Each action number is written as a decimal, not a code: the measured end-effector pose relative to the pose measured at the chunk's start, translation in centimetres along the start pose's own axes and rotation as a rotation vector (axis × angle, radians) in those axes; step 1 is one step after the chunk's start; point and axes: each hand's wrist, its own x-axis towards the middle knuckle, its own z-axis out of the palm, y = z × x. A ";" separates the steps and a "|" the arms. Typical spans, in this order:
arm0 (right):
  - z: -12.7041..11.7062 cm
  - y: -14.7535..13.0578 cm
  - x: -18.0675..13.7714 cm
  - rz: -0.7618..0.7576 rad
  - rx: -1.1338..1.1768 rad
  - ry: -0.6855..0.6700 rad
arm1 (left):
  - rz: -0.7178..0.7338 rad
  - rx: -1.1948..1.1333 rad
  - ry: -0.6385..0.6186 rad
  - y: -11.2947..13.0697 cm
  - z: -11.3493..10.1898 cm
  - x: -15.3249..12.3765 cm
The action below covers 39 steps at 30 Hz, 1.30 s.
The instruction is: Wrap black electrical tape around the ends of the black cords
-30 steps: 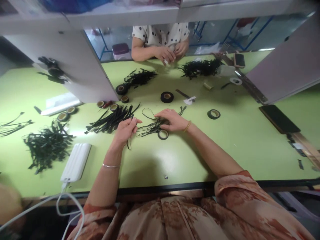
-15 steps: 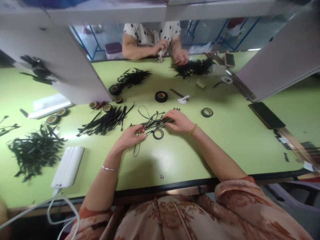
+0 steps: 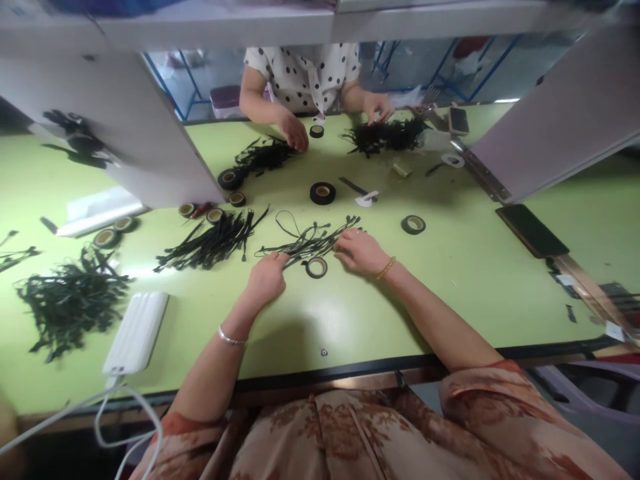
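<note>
Thin black cables point(image 3: 305, 245) with small connectors lie in a loose bundle on the green table in front of me. My left hand point(image 3: 267, 277) is closed at the bundle's lower left, its fingertips pinching a cable. At the bundle's right side, my right hand point(image 3: 363, 252) has its fingers curled down and closed on cable ends, though the fingertips are partly hidden. Between the hands, just below the cables, lies a small roll of black tape point(image 3: 317, 267). One thin cable loop sticks out at the bundle's upper left.
A thicker pile of black cables point(image 3: 213, 240) lies to the left, with another pile point(image 3: 73, 300) beyond a white power bank point(image 3: 136, 333). Tape rolls point(image 3: 323, 193) are scattered about. A phone point(image 3: 533, 230) lies at right. Across the table, a co-worker's hands point(image 3: 295, 131) are near more cables.
My left hand has turned over, palm down, and moved slightly down. My right hand has shifted a little lower, exposing the cable connectors. The co-worker's hands have moved apart, revealing a tape roll.
</note>
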 end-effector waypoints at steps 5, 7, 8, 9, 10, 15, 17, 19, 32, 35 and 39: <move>0.5 0.3 0.6 -0.028 0.046 -0.020 | -0.076 0.020 0.091 -0.9 0.1 0.6; 0.8 0.1 0.9 -0.046 0.066 0.002 | -0.108 0.013 0.139 -1.2 0.3 0.8; 0.9 0.0 1.0 -0.051 0.066 0.007 | -0.116 0.007 0.160 -1.3 0.4 0.9; 1.0 -0.1 1.2 -0.051 0.056 0.006 | -0.115 -0.002 0.173 -1.4 0.5 1.0; 1.0 -0.2 1.4 -0.050 0.038 -0.003 | -0.105 -0.015 0.178 -1.5 0.6 1.1; 0.3 -0.7 1.9 -0.090 -0.056 -0.081 | -0.029 -0.127 0.162 -2.0 0.7 1.1; 0.0 -0.9 1.7 -0.113 -0.054 -0.111 | -0.021 -0.147 0.167 -2.1 0.8 1.1; -0.1 -1.2 1.5 -0.115 -0.078 -0.138 | -0.018 -0.152 0.170 -2.1 0.8 1.0; -1.5 -2.3 1.3 0.194 0.536 0.381 | 0.046 -0.526 0.293 -0.5 -0.2 0.5; -2.1 -4.4 1.9 0.140 0.916 0.500 | 0.050 -0.765 0.230 0.9 -0.4 0.0; -1.6 -7.2 2.8 0.150 1.182 0.524 | 0.075 -1.217 -0.048 2.1 -0.2 -0.6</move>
